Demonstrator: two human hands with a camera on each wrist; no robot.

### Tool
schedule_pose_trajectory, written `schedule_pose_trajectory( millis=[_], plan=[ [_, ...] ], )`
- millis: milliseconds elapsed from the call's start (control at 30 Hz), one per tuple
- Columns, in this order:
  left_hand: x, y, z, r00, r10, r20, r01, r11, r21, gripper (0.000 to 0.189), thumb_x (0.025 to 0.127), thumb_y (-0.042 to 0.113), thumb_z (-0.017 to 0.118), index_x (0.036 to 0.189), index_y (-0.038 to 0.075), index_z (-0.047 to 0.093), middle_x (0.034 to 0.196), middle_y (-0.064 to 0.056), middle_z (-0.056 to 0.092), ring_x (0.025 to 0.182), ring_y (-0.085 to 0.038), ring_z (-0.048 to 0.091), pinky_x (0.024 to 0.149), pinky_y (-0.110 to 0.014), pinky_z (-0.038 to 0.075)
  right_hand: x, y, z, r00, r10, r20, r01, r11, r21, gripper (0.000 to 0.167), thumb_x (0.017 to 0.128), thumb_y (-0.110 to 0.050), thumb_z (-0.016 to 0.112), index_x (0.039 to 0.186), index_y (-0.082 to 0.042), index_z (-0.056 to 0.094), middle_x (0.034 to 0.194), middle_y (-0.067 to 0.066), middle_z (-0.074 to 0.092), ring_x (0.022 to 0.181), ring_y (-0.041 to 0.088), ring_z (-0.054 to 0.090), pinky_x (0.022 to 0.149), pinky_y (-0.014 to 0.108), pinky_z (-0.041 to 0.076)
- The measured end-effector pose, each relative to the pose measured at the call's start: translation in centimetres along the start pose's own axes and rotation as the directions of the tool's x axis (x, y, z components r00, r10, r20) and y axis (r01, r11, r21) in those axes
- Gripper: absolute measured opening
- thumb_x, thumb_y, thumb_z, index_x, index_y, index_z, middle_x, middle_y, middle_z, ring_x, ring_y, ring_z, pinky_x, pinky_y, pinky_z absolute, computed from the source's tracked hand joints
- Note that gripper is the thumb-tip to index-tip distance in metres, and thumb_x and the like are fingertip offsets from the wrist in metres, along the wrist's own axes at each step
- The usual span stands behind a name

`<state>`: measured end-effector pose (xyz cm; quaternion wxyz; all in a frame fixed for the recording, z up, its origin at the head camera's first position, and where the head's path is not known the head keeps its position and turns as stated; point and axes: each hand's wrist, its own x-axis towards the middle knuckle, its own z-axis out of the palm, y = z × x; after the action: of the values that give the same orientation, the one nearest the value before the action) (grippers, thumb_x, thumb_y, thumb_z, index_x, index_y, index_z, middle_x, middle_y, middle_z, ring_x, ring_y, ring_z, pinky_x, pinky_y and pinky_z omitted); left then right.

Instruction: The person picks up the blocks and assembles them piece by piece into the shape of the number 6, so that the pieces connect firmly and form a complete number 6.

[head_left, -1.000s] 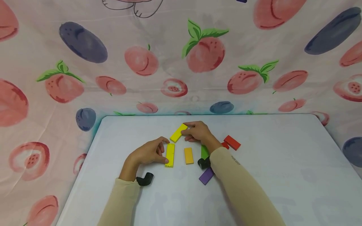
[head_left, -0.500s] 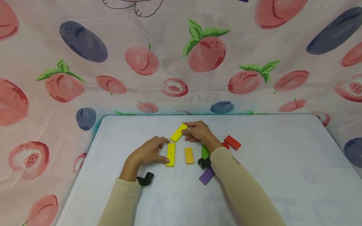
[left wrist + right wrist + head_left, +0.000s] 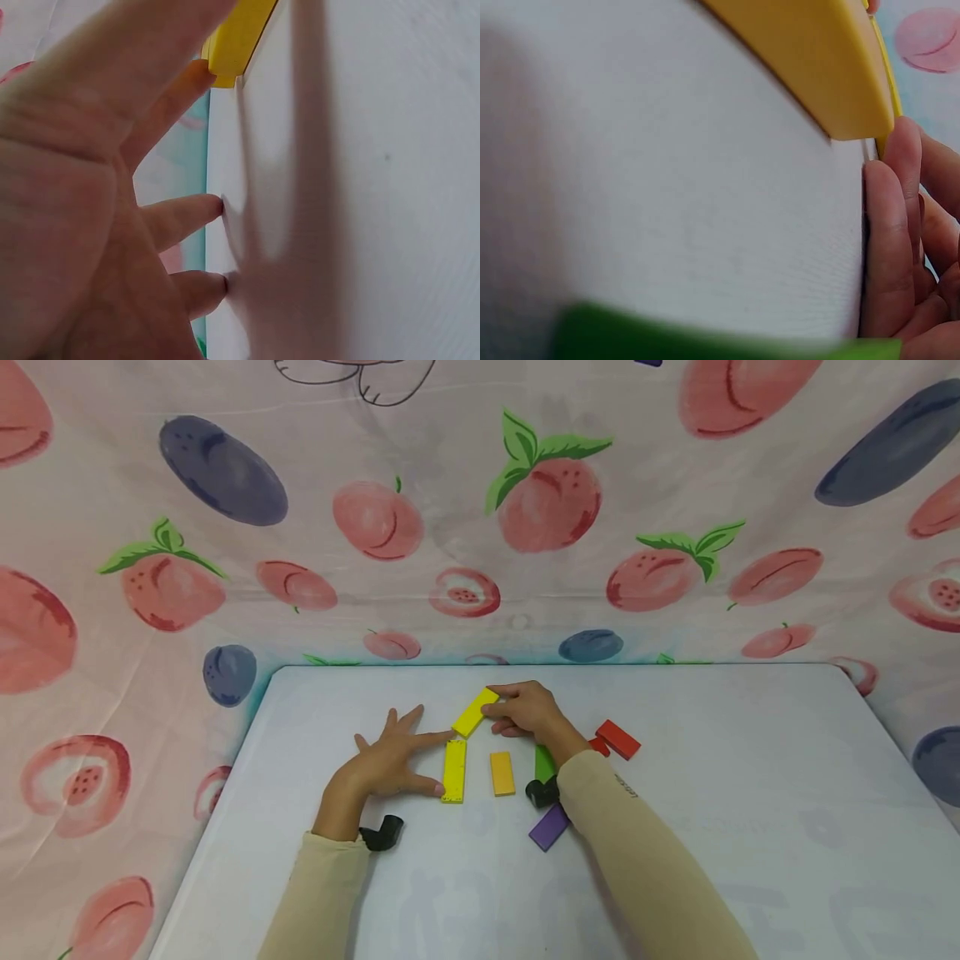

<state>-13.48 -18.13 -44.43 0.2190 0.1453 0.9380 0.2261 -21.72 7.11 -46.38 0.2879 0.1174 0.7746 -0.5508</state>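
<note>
Left hand, fingers spread, spans a yellow, oblong, plastic-looking block, apparently steadying it; right hand pinches a similar slanted yellow block, seemingly fixing its angle.

right sleeve: small dark lettering, illegible | white tabletop: faint large marks, unreadable

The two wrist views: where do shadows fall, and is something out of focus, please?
Left wrist view: long, soft-edged shadows darken the white table beside the left hand; right wrist view: the green block along the bottom is blurred, and a soft dark patch, perhaps shadow, lies at the left edge.
</note>
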Motion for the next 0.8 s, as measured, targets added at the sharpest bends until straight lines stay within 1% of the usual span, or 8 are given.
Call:
schedule_pose_trajectory(
  millis=[167,367,533,667,800],
  plan=[
    [0.06,-0.11,0.08,1.000,0.001,-0.007,-0.001,1.000,-0.004,0.080,0.072,0.057,0.087,0.145,0.046,0.055,0.173,-0.011,0.008,0.155,-0.054,-0.007,0.097,-0.094,-0.006,0.05,0.04,0.05,1.000,0.002,-0.003,-0.002,1.000,-0.014,0.058,0.086,-0.034,0.083,0.140,-0.037,0.063,0.094,0.006,0.076,0.070,0.018,0.074,0.064,0.023,0.059],
    [0.12,-0.12,0.14,1.000,0.002,-0.018,-0.002,1.000,-0.013,0.076,0.073,0.054,0.088,0.142,0.040,0.059,0.173,-0.013,0.009,0.154,-0.056,-0.007,0.095,-0.094,-0.005,-0.01,0.06,0.03,1.000,0.002,-0.004,-0.002,1.000,-0.003,0.056,0.087,-0.029,0.083,0.139,-0.037,0.064,0.094,0.006,0.077,0.069,0.018,0.074,0.063,0.022,0.058],
    [0.30,-0.18,0.26,1.000,-0.016,-0.019,0.015,0.999,-0.029,0.078,0.072,0.054,0.089,0.142,0.040,0.058,0.173,-0.011,0.010,0.155,-0.053,-0.007,0.096,-0.094,-0.005,0.03,0.00,-0.07,1.000,0.009,0.008,-0.009,1.000,0.006,0.056,0.087,-0.030,0.083,0.139,-0.037,0.063,0.098,0.005,0.077,0.072,0.019,0.075,0.064,0.022,0.059],
    [0.39,-0.25,0.39,0.999,-0.019,-0.029,0.018,0.999,-0.036,0.073,0.071,0.053,0.090,0.136,0.040,0.059,0.173,-0.010,0.012,0.156,-0.053,-0.006,0.096,-0.094,-0.005,0.04,-0.08,-0.08,1.000,0.011,-0.003,-0.011,1.000,0.020,0.053,0.087,-0.031,0.083,0.136,-0.034,0.066,0.098,0.005,0.077,0.073,0.020,0.075,0.065,0.023,0.059],
    [0.45,-0.29,0.46,0.999,-0.021,-0.030,0.020,0.999,-0.038,0.068,0.071,0.053,0.090,0.131,0.041,0.060,0.173,-0.009,0.013,0.155,-0.053,-0.006,0.096,-0.094,-0.005,0.11,-0.01,-0.03,1.000,0.010,-0.017,-0.010,0.999,0.033,0.050,0.086,-0.029,0.084,0.134,-0.032,0.068,0.095,0.005,0.077,0.071,0.019,0.075,0.064,0.023,0.059]
  ],
)
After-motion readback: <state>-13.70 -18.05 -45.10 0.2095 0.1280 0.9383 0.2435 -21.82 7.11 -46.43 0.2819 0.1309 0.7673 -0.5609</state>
